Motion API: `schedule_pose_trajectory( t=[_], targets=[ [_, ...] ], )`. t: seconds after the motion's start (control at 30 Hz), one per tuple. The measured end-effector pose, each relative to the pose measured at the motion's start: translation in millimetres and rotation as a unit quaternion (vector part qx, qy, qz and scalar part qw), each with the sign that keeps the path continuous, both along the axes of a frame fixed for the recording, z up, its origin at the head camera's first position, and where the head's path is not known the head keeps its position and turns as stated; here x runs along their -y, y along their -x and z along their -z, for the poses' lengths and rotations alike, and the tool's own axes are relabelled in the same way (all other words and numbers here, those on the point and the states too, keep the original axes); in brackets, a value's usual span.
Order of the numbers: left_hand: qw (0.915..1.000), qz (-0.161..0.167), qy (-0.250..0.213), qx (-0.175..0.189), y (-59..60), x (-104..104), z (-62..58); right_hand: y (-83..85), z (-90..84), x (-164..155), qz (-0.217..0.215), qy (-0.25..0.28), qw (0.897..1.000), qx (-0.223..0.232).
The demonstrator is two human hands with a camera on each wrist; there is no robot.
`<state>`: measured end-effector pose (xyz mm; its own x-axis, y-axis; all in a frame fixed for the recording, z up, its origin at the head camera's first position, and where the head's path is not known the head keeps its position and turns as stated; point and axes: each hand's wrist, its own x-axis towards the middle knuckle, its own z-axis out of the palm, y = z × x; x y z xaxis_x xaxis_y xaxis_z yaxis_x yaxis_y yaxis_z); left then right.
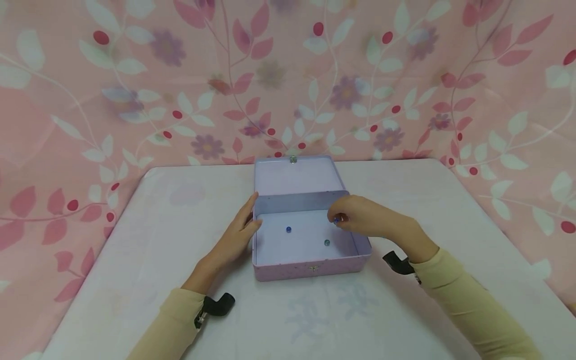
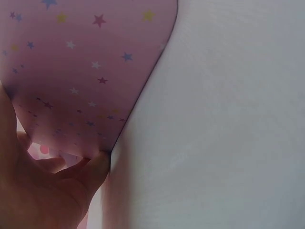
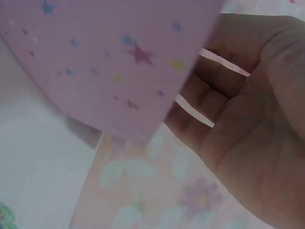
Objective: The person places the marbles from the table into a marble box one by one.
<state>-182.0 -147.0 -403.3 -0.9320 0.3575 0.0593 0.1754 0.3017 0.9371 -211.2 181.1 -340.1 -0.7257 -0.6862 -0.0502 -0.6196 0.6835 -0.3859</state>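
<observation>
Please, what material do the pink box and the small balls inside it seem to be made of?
The box looks like thin painted metal: crisp thin walls, a small metal clasp, smooth satin inside, printed stars outside. The balls look like glass marbles: small, glossy, deep blue and green. One sits at the right hand's fingertips. Neither material is certain.

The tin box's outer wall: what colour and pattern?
Pink tin box with small multicoloured stars, clearest in the left wrist view.

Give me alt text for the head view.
The right hand pinches a marble over an open pink tin, while the left hand rests against its left wall. Two more marbles, blue and green, lie inside; the table is white.
</observation>
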Motion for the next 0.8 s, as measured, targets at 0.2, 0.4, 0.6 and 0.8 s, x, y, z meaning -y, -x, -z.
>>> schedule_pose_trajectory(
  t=[0.2, 0.4, 0.6, 0.8],
  targets=[
    [1.0000, -0.002, 0.006, 0.001, -1.5, -1, -1.6, 0.4, 9.9, 13, -0.023, -0.017, 1.000, -0.003],
    [0.9999, -0.003, 0.011, 0.000, -2.1, -2, -2.4, 1.4, 21.4, 18, -0.037, -0.040, 0.999, -0.003],
    [0.9999, -0.009, 0.009, -0.008, 8.1, 1, 16.3, 1.0, 29.7, 21, -0.038, -0.059, 0.997, -0.013],
    [0.9995, -0.014, 0.011, -0.024, 15.5, 4, 32.8, 1.4, 38.3, 22, -0.035, -0.101, 0.993, -0.053]
  ],
)
